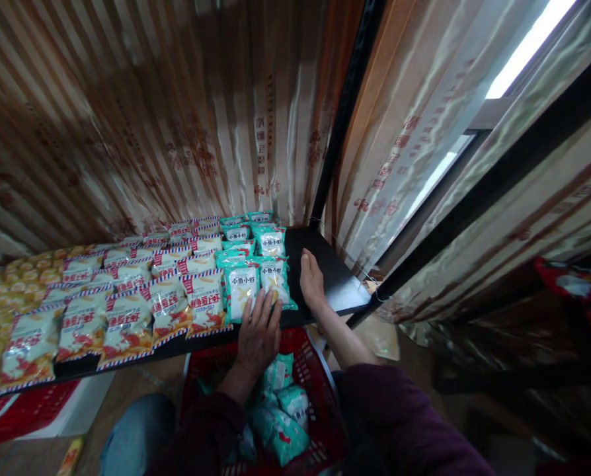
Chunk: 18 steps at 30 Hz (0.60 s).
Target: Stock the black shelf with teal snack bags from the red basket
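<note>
My left hand (260,330) lies with its fingers stretched over the lower fronts of two green-and-white snack bags (243,285) at the shelf's front edge. More green bags (270,243) stand in two columns behind them. Just right of these columns, my right hand (312,277) is held upright on its edge, fingers straight and together, palm towards the bags and apart from them. Nothing shows in either hand. Below my arms a red basket (320,377) holds several loose green bags (279,433).
Rows of white-and-red snack bags (127,324) fill the black shelf (342,281) to the left, with yellow packs (28,277) beyond. A black post (342,112) rises at the back corner; a slanting black bar (454,218) runs along the right. Curtains (186,112) hang behind.
</note>
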Tool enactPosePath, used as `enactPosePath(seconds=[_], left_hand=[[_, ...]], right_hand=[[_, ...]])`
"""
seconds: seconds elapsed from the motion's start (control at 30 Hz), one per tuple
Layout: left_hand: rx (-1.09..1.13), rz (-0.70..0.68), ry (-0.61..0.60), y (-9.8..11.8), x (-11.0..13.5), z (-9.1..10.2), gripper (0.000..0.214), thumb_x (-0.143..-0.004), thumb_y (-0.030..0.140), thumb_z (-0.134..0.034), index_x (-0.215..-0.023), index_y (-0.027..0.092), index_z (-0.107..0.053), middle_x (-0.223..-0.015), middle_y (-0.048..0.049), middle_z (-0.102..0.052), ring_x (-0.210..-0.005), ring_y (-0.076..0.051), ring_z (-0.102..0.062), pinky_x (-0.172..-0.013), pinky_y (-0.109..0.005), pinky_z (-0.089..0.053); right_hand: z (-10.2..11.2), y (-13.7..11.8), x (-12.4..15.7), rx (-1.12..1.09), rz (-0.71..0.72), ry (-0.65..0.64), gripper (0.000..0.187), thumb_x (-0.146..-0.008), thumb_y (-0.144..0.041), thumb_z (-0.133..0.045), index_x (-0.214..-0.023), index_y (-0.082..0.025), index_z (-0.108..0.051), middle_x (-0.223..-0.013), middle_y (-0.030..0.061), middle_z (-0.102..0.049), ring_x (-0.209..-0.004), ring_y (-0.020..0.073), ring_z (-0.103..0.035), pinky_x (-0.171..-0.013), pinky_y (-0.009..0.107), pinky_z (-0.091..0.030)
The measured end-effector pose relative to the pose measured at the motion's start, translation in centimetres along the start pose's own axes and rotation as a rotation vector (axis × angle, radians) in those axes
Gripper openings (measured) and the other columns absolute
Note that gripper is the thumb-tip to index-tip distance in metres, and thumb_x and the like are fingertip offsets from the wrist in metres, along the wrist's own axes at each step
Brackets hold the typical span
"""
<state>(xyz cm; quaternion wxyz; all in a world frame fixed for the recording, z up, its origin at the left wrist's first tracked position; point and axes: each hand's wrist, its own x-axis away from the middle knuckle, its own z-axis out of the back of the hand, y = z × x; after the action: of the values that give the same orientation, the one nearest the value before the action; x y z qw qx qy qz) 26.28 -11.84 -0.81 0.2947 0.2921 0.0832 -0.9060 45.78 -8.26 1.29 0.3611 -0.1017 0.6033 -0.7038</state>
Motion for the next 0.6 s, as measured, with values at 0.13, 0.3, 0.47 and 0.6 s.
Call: enactPosePath(seconds=[0.13, 0.3, 0.47, 0.6], left_hand=[[-0.007, -0.024, -0.02, 1.2, 1.6, 0.3, 0.051, -0.089, 0.028, -0.047, -0.138, 0.017, -0.042, -0.15, -0.0095, -0.034, -0.143, -0.026, -0.019, -0.115, -0.047, -0.016], [0.002, -0.066, -0.067, 2.7, 3.9, 0.4, 0.056, -0.085, 0.024, -0.049, -0.14, 0.013, -0.039, -0.15, -0.0116, -0.034, -0.143, -0.026, -0.017, -0.115, -0.046, -0.02], [0.064, -0.024, -0.15, 3.7, 6.2, 0.2, 0.058, -0.081, 0.015, -0.047, -0.138, 0.011, -0.04, -0.149, -0.0142, -0.034, -0.142, -0.027, -0.02, -0.113, -0.049, -0.028], [0.146, 0.042, -0.272, 4.1, 9.4, -0.5, 0.049, -0.08, 0.007, -0.044, -0.127, 0.012, -0.052, -0.145, -0.0155, -0.041, -0.139, -0.026, -0.029, -0.109, -0.048, -0.034]], right_hand=[[1.3, -0.1, 3.8, 0.119, -0.043, 0.04, 0.056, -0.09, -0.047, -0.029, -0.126, -0.011, -0.052, -0.13, 0.0172, -0.055, -0.122, 0.0243, -0.049, -0.106, 0.043, -0.034], [2.2, 0.5, 7.5, 0.122, 0.064, 0.059, 0.048, -0.087, -0.041, -0.038, -0.123, -0.014, -0.053, -0.128, 0.0154, -0.054, -0.117, 0.0238, -0.052, -0.102, 0.044, -0.04], [3.0, 0.8, 11.9, 0.086, 0.181, 0.044, 0.034, -0.089, -0.031, -0.037, -0.112, -0.02, -0.058, -0.115, 0.0114, -0.06, -0.11, 0.0219, -0.055, -0.1, 0.043, -0.042], [2.6, 1.1, 15.8, 0.096, 0.187, -0.026, 0.029, -0.086, -0.024, -0.037, -0.102, -0.022, -0.062, -0.103, 0.01, -0.063, -0.103, 0.0222, -0.057, -0.097, 0.041, -0.044]])
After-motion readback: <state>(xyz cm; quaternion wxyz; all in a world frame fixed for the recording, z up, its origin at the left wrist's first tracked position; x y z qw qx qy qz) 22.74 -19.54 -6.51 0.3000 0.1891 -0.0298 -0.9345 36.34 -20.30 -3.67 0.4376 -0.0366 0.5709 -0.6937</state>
